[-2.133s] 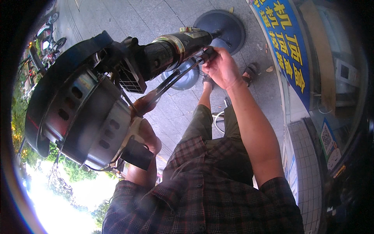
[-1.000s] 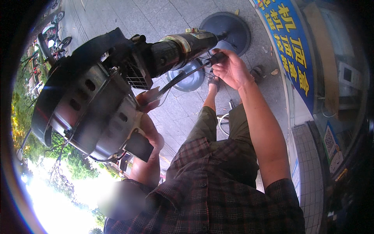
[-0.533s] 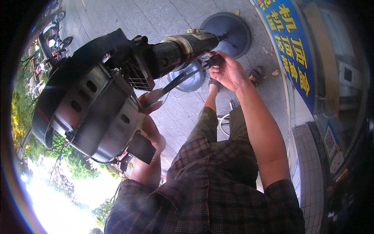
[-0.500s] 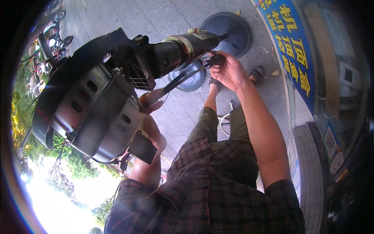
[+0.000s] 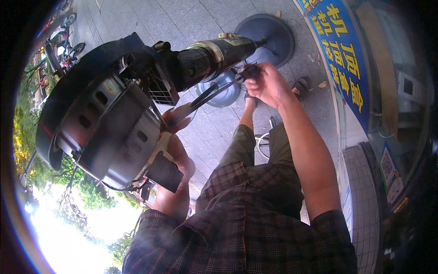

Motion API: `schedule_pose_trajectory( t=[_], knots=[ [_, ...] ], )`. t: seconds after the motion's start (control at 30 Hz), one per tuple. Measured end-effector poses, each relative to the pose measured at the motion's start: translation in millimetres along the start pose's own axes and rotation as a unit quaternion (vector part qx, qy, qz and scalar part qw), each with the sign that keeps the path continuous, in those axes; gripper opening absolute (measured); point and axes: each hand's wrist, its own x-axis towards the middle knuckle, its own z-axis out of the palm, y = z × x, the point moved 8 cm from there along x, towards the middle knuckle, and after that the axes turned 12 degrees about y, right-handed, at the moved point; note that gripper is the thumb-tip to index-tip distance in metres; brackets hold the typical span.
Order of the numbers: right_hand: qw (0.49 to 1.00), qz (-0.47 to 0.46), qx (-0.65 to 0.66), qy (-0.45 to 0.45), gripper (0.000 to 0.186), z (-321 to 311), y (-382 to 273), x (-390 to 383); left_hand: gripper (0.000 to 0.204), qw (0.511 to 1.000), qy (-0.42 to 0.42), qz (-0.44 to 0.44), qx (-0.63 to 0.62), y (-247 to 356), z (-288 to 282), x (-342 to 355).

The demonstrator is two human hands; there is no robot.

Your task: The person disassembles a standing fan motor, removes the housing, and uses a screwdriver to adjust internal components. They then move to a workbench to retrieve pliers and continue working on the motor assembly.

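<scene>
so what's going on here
A person has both bare hands at a slotted metal housing and its cables. The right hand pinches a small black piece at the far end of dark cables. The left hand is at the housing's near side, fingers by the cables; its exact grip is partly hidden. The housing joins a thick black pole, which leads toward a round dark base on the paving.

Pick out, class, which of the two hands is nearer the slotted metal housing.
The left hand: it sits right beside the slotted metal housing, while the right hand is well apart, gripping a black piece.
</scene>
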Motion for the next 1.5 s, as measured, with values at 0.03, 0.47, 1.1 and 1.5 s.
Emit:
schedule_pose_trajectory(
  t=[0.03,0.47,1.1,1.5],
  knots=[
    [0.997,0.021,-0.025,-0.068,0.037,-5.5,2.3,5.0,0.049,1.0,-0.004,-0.001,0.012,0.0,1.1,1.5],
    [0.999,-0.026,0.035,0.001,0.038,11.5,-2.1,-5.7,0.057,0.999,-0.01,-0.039,0.009,-2.8,-4.8,-5.0],
    [0.994,0.018,-0.106,0.003,0.04,-10.0,3.7,10.9,0.068,0.996,-0.015,-0.075,-0.049,-10.0,-9.8,-8.5],
    [0.998,-0.057,0.018,-0.033,0.025,13.7,-27.1,0.4,0.059,0.994,0.04,-0.056,0.08,-7.3,-7.5,-2.2]
  ],
)
